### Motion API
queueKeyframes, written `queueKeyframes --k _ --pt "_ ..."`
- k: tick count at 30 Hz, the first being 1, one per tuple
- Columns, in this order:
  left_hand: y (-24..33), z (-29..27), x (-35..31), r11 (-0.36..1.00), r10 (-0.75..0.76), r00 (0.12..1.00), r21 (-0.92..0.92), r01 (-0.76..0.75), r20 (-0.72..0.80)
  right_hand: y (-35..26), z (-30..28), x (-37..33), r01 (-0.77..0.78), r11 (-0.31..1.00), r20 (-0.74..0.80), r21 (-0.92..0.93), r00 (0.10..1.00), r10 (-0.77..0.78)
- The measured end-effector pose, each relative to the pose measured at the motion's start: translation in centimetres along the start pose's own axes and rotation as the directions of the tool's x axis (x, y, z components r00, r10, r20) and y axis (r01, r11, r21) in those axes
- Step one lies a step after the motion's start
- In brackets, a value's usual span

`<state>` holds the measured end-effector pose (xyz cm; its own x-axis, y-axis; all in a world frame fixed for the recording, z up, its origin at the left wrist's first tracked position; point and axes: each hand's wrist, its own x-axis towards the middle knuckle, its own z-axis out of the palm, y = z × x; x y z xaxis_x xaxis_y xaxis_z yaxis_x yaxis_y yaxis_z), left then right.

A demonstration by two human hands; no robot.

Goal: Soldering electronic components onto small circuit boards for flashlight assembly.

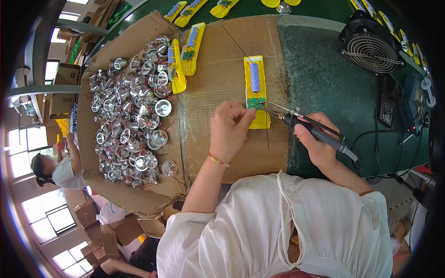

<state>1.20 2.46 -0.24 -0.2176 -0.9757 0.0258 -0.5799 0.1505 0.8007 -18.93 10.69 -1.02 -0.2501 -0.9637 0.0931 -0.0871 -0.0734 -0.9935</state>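
Note:
In front of me lies a yellow plastic housing with a lavender cylindrical battery and a small green circuit board in it. My right hand is closed around the dark handle of a soldering iron. A thin metal tube runs along the iron, and both tips meet at the board's right side. My left hand pinches at the board's lower left edge; whatever is between thumb and forefinger is hidden. Thin dark wires stick out above and below the housing.
A cardboard tray at left holds many silvery reflector cups with red wires. Two more yellow housings rest at its right edge. A fan and a dark box with a red light stand at right. Cables trail there. A co-worker is far left.

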Motion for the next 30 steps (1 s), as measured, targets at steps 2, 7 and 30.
queueKeyframes --k 2,7,30 --pt "0.1 0.2 0.2 1.000 -0.017 1.000 0.015 0.017 0.005 0.2 0.4 0.2 -0.021 0.999 -0.012 0.025 1.000 0.021" --pt "-0.3 0.3 0.4 0.999 0.005 1.000 0.050 -0.005 -0.003 0.1 0.6 0.5 -0.086 0.996 0.026 0.030 0.996 0.085" --pt "0.2 -0.8 -0.2 0.995 0.040 0.998 0.092 -0.044 0.040 1.0 -2.5 -0.9 -0.101 0.980 -0.153 0.173 0.980 0.128"
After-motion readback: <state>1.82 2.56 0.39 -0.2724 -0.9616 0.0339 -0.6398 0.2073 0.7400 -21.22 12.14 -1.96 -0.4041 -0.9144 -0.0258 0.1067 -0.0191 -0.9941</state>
